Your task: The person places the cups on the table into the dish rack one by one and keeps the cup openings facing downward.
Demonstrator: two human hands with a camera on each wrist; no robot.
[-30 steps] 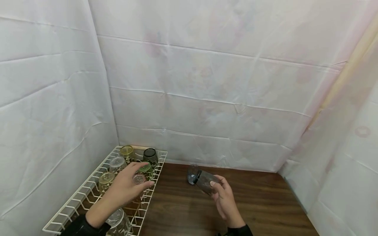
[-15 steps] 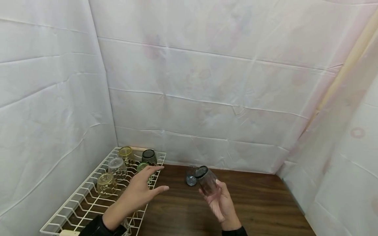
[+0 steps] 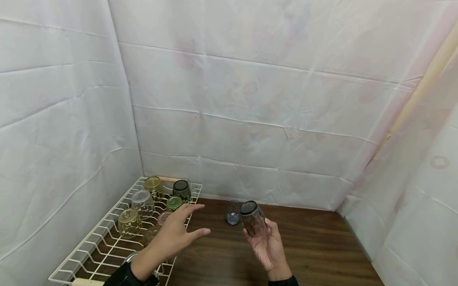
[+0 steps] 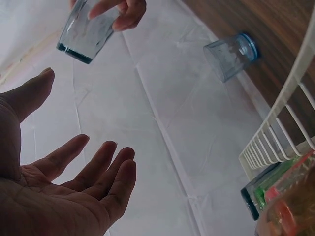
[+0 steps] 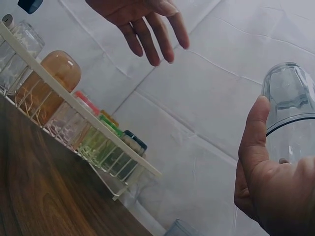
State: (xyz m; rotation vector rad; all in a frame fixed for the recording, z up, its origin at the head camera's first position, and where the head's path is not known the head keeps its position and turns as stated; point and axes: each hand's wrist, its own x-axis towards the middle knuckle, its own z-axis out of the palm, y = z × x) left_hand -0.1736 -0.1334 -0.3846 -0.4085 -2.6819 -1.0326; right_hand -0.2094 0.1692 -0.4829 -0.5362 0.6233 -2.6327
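Observation:
A smoky grey drinking glass [image 3: 255,222] is held by my right hand [image 3: 268,248], tilted, its dark thick base facing up. In the right wrist view the thumb [image 5: 256,128] lies along the side of this glass. My left hand [image 3: 173,232] hovers by the rack's right edge, fingers and thumb spread with nothing between them. The left wrist view shows that palm [image 4: 74,187] below the held glass [image 4: 86,32]. A clear bluish glass [image 3: 233,214] stands on the wooden table just behind and left of the held one.
At the left, a white wire rack [image 3: 107,238] holds several upturned glasses, including a yellow one [image 3: 129,222], a clear one [image 3: 143,202], a green one [image 3: 174,203] and a dark one [image 3: 181,190]. White sheeting [image 3: 229,135] encloses the wooden table [image 3: 315,246].
My left hand has moved right, from over the glasses toward the rack's edge. My right hand has turned the grey glass so its dark base points more upward.

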